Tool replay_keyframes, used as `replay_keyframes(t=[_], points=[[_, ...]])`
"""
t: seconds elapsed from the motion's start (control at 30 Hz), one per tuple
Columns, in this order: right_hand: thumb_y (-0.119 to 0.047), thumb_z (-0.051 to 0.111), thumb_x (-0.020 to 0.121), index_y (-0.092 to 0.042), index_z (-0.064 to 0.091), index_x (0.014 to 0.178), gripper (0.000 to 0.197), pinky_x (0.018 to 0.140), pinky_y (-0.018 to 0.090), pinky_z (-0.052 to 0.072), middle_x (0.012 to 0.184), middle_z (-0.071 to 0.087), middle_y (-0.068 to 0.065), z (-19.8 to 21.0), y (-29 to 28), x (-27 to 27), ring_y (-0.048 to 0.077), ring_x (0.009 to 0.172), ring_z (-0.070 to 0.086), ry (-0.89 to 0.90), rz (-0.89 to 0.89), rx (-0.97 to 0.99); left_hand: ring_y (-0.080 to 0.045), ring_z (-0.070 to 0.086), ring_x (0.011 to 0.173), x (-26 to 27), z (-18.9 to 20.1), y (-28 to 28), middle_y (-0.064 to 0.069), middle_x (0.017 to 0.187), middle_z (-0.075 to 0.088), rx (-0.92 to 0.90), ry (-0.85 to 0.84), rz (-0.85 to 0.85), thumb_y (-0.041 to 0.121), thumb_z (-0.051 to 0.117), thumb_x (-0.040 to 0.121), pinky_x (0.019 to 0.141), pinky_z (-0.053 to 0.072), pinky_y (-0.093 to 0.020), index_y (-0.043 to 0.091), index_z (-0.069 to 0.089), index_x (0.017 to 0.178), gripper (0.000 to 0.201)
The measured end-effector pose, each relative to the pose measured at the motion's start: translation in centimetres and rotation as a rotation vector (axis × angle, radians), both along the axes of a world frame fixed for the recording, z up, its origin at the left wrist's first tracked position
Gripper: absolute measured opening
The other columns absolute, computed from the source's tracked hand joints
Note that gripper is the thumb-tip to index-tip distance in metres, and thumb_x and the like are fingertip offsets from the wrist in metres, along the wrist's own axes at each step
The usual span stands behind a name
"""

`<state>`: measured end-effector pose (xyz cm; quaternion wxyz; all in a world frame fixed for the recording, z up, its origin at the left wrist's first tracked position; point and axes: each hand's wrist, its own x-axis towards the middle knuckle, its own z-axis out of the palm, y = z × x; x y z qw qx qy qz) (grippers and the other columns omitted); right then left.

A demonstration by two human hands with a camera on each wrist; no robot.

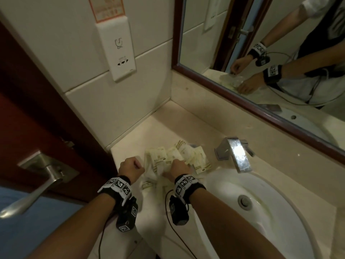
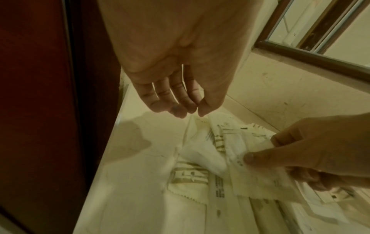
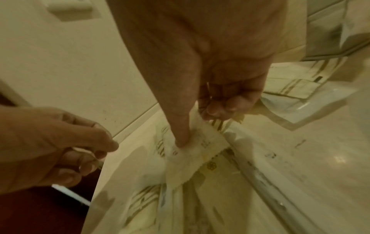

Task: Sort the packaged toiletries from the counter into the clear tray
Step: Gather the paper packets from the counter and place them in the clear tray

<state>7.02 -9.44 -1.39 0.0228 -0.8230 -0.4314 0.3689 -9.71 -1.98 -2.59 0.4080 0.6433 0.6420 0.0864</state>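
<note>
Several white toiletry packets (image 1: 186, 156) with gold print lie heaped on the counter left of the sink. Some of them lie inside the clear tray (image 3: 270, 171), whose thin wall shows in the right wrist view. My right hand (image 1: 179, 165) reaches down into the heap and pinches one white packet (image 3: 200, 147) between its thumb and curled fingers. My left hand (image 1: 131, 166) hovers at the heap's left side with its fingers curled. Its thumb and fingertips (image 2: 192, 110) meet on a thin clear edge (image 2: 186, 134) that looks like the tray's rim.
A chrome faucet (image 1: 237, 156) and the white basin (image 1: 261, 212) lie just right of the heap. A dark red door with a metal lever handle (image 1: 37, 180) stands close on the left. A mirror (image 1: 261, 53) and a wall socket (image 1: 119, 53) are behind the counter.
</note>
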Motion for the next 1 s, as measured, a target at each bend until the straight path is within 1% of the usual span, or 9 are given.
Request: replay_keyframes(t=[0.1,0.17,0.33,0.5,0.57,0.63,0.7,0.9,1.0], points=[[-0.04,0.068,0.085,-0.017,0.047,0.074,0.033,0.055,0.027,0.038,0.075,0.051,0.001,-0.3,0.2,0.9,0.021,0.069,0.051,0.158,0.003,0.023,-0.023,0.058,0.072,0.7,0.1,0.1,-0.005,0.07,0.062,-0.005,-0.003,-0.017,0.01,0.072,0.071,0.068,0.042,-0.024,0.019,0.056,0.06,0.021],[-0.039,0.067,0.087,-0.021,0.04,0.066,0.039,0.051,0.027,0.031,0.066,0.043,-0.002,0.2,0.3,1.5,0.014,0.058,0.041,0.217,0.07,0.068,-0.024,0.059,0.073,1.4,0.1,0.2,-0.004,0.068,0.062,0.012,-0.003,-0.035,0.011,0.072,0.07,0.068,0.044,-0.025,0.02,0.056,0.059,0.021],[-0.025,0.06,0.091,-0.021,0.033,0.064,0.039,0.06,0.031,0.031,0.066,0.036,-0.002,1.4,0.0,3.7,0.019,0.063,0.038,0.247,0.054,0.272,-0.029,0.061,0.077,3.6,-0.5,-0.2,-0.009,0.077,0.063,0.044,-0.01,-0.084,0.015,0.072,0.072,0.07,0.052,-0.034,0.014,0.056,0.068,0.016],[-0.021,0.05,0.094,-0.02,0.032,0.069,0.03,0.066,0.045,0.054,0.072,0.049,0.005,1.1,-0.7,5.7,0.03,0.072,0.058,0.309,-0.104,0.285,-0.032,0.057,0.088,5.3,-1.8,-0.3,-0.015,0.094,0.057,0.039,0.014,-0.127,0.024,0.072,0.077,0.072,0.045,-0.036,0.011,0.047,0.086,0.03],[-0.018,0.051,0.092,-0.019,0.029,0.068,0.032,0.059,0.04,0.049,0.072,0.047,0.007,0.8,-1.0,6.2,0.031,0.072,0.06,0.294,-0.11,0.302,-0.032,0.056,0.088,5.7,-2.3,-0.2,-0.017,0.102,0.056,0.037,0.028,-0.128,0.028,0.074,0.075,0.07,0.042,-0.034,0.012,0.044,0.089,0.037],[-0.017,0.057,0.088,-0.021,0.027,0.067,0.037,0.054,0.03,0.031,0.065,0.035,0.001,0.8,-1.2,6.6,0.02,0.059,0.041,0.244,-0.081,0.325,-0.029,0.053,0.085,6.0,-2.7,-0.2,-0.018,0.105,0.054,0.033,0.029,-0.105,0.029,0.074,0.075,0.069,0.039,-0.032,0.012,0.041,0.092,0.041],[-0.018,0.062,0.084,-0.021,0.027,0.066,0.039,0.053,0.029,0.023,0.065,0.031,-0.001,0.6,-1.2,6.8,0.015,0.056,0.029,0.236,-0.072,0.353,-0.027,0.051,0.085,6.1,-2.8,-0.1,-0.018,0.107,0.053,0.023,0.033,-0.092,0.028,0.074,0.075,0.069,0.039,-0.032,0.013,0.038,0.094,0.043],[-0.039,0.071,0.084,-0.018,0.041,0.059,0.044,0.054,0.028,0.032,0.058,0.041,0.0,0.7,-0.9,6.8,0.013,0.053,0.038,0.272,-0.108,0.432,-0.036,0.057,0.095,6.7,-2.9,0.3,-0.019,0.109,0.055,0.041,0.028,-0.091,0.017,0.077,0.07,0.07,0.043,-0.035,0.01,0.043,0.104,0.048],[-0.026,0.062,0.09,-0.001,0.055,0.067,0.035,0.059,0.039,0.04,0.068,0.052,0.011,0.3,-0.8,7.2,0.02,0.064,0.049,0.239,-0.126,0.438,-0.037,0.058,0.095,6.9,-3.0,0.7,-0.021,0.108,0.057,0.046,-0.001,-0.116,0.01,0.077,0.069,0.073,0.048,-0.039,0.012,0.038,0.107,0.053]])
